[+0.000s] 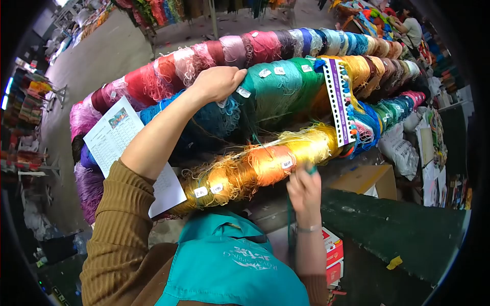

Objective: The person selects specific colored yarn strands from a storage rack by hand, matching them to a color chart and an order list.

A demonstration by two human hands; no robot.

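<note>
Green thread (290, 219), hanging from the right hand (305, 193), below and left of the colour card (338, 102); fingers blurred, curled together on the strand. Left hand (219, 84), laid at the edge of green yarn (275, 86), left of the card; fingertips hidden, impossible to tell whether gripping. Yellow yarn (311, 148) and orange yarn (270, 166), below left of the card. Printed sheet (115, 132), far left of the card. Carton (365, 181), below right of the card.
</note>
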